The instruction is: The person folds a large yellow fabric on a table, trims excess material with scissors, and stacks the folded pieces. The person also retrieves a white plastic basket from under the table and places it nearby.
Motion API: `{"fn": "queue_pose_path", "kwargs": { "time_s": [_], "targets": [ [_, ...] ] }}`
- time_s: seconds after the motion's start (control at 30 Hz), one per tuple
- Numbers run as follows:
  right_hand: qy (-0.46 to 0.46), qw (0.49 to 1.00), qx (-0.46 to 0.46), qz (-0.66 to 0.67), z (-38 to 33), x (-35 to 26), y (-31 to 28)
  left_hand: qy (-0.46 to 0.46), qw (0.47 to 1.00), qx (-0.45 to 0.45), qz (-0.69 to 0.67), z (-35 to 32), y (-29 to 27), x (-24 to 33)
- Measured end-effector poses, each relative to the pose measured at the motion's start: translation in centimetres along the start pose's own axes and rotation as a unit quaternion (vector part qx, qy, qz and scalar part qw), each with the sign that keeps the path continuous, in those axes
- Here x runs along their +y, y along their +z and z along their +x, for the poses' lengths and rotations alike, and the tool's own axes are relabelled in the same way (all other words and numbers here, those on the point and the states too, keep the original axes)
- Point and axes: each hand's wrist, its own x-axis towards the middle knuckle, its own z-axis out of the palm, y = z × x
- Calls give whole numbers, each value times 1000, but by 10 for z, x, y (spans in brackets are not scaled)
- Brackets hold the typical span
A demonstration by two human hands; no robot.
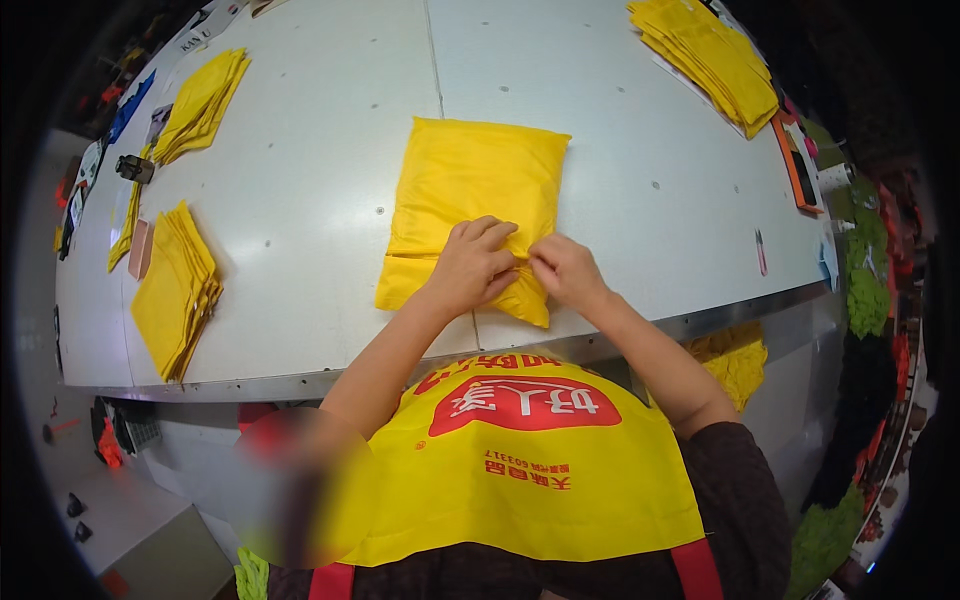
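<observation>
A soft, pillow-like yellow fabric packet (pixel 478 185) lies flat on the pale table right before me. Across its lower part runs a straight seam or opening edge, and the fabric bunches up near the right side. My left hand (pixel 474 268) rests over that edge with bent fingers, gripping the cloth just right of the packet's middle. Beside it, my right hand (pixel 566 270) pinches the edge between thumb and finger at the packet's right side. The fingertips of both hands almost meet. What lies under the left palm is hidden.
Stacks of folded yellow fabric stand at the left (pixel 178 295), far left (pixel 203 105) and far right (pixel 710 65). Small scissors or snips (pixel 760 252) and an orange box (pixel 797 165) lie at the right. Crumpled yellow cloth (pixel 735 365) hangs below the table's front edge (pixel 700 318).
</observation>
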Motion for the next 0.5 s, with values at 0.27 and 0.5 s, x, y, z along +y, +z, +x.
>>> {"fn": "queue_pose_path", "kwargs": {
  "time_s": [0.27, 0.5],
  "targets": [
    [186, 978, 78, 53, -21, 0, 10, -57, 991, 10, -120, -10, 30, -7],
    [315, 929, -102, -167, 2, 13, 13, -55, 990, 36, -125, -12, 44, 1]
  ]
}}
